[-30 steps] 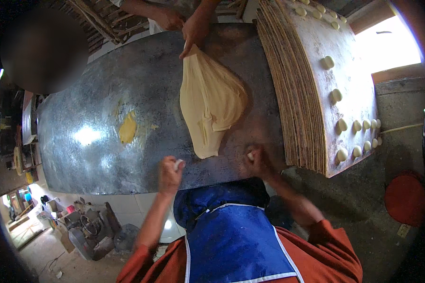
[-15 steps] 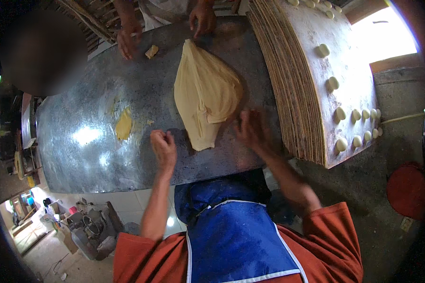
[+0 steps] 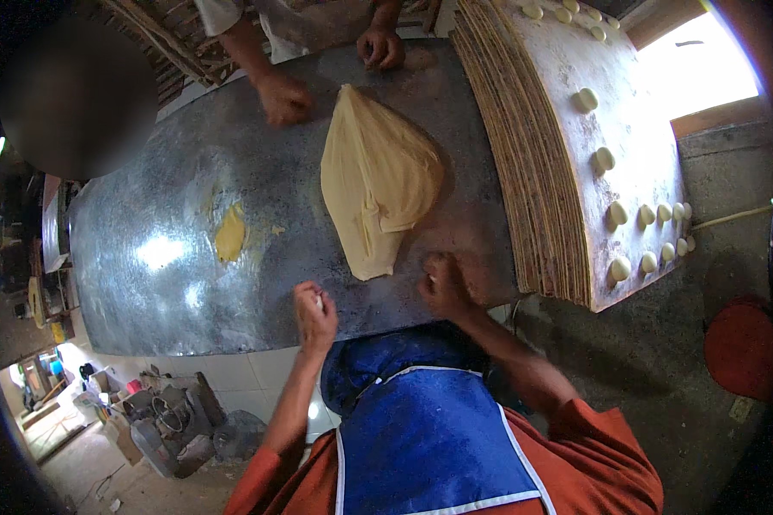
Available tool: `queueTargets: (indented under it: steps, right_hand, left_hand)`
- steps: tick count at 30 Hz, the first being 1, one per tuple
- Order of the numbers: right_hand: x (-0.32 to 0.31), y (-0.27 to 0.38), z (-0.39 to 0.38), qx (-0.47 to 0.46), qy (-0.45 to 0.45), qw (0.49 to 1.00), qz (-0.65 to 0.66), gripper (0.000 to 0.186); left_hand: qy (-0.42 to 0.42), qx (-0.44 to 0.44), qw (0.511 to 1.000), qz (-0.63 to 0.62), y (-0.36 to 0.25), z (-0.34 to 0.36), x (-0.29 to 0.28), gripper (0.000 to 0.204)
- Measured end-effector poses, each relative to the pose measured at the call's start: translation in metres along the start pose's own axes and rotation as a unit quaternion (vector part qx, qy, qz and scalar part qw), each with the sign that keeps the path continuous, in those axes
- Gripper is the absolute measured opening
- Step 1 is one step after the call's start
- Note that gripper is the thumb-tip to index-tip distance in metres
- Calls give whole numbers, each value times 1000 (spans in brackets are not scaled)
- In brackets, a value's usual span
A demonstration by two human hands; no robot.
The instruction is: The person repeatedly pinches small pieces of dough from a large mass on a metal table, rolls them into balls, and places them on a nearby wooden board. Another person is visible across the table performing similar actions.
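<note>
A large folded sheet of pale dough (image 3: 382, 176) lies on the dark metal tabletop (image 3: 155, 300), narrow at its far end. Near the table's front edge, my left hand (image 3: 316, 316) is closed, with a small pale bit showing between its fingers. To the right of the dough's near end, my right hand (image 3: 444, 287) is curled closed just above the table; what it holds, if anything, is hidden. Both hands are apart from the dough. Left of the dough lies a flat yellow lump (image 3: 230, 233), which looks like fat or soft dough, with a small crumb beside it.
Across the table a co-worker's closed hand (image 3: 285, 99) is left of the dough's tip, the other hand (image 3: 380, 49) beyond it. A tall stack of boards (image 3: 524, 163) stands at right, with several small dough balls (image 3: 605, 159) on top. Containers (image 3: 159, 438) sit on the floor at left.
Both my hands have drawn back toward the front edge, away from the dough. The co-worker's left-side hand has moved right toward the dough, and the small yellow piece near it no longer shows.
</note>
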State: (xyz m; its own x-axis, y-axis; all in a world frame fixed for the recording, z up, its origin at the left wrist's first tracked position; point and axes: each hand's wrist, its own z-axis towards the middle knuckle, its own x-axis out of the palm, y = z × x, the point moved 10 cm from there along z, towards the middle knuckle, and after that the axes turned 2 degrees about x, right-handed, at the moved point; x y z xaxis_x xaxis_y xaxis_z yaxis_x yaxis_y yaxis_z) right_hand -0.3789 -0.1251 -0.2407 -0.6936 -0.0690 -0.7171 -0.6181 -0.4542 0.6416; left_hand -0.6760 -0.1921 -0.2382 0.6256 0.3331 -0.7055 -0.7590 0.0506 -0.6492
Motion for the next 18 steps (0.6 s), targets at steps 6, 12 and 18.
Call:
queueTargets:
  steps: [6,12,18]
  right_hand:
    - [-16,-41,-8,17,-2,995,-93,29]
    - [-17,-44,-26,134,3,991,22,22]
    - [-26,64,5,1,-30,998,53,20]
  left_hand:
    - [17,-23,999,44,21,3,-18,25]
    - [159,31,987,5,4,4,-32,39]
    - [148,-206,891,-378,-8,0,-26,39]
